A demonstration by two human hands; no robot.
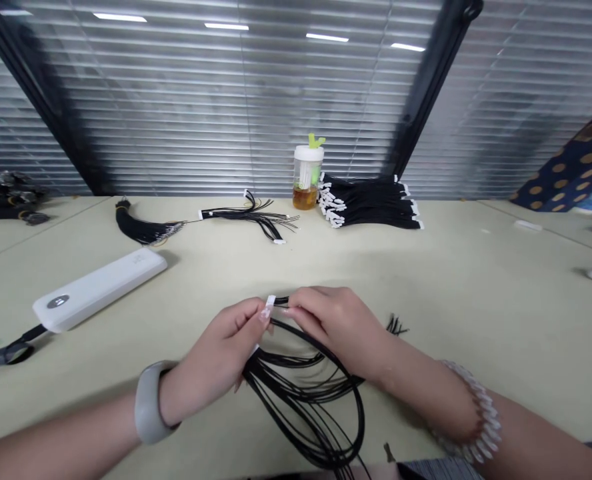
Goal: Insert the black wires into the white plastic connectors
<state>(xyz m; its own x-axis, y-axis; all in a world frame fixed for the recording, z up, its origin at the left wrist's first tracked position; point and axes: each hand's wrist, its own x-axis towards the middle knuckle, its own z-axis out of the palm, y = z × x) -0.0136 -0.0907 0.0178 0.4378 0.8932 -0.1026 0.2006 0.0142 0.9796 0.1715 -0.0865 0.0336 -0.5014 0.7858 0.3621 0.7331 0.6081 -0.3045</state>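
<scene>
Between the thumb and finger of my left hand (226, 347) is a small white connector (271, 302). My right hand (343, 327) pinches black wires (280, 301) just to the right of that connector. A bundle of black cables (296, 393) hangs from under my left hand, looping below both hands toward the table's front edge. Part of another white piece shows beneath my left fingers. Bare wire tips (396, 325) stick out behind my right wrist.
A white power bank (101, 287) lies at left. Along the back are a black wire bundle (143, 225), loose connector cables (246, 215), a cup of amber liquid (306, 180) and a stack of black cables (376, 202). A polka-dot bag (569, 170) stands at far right.
</scene>
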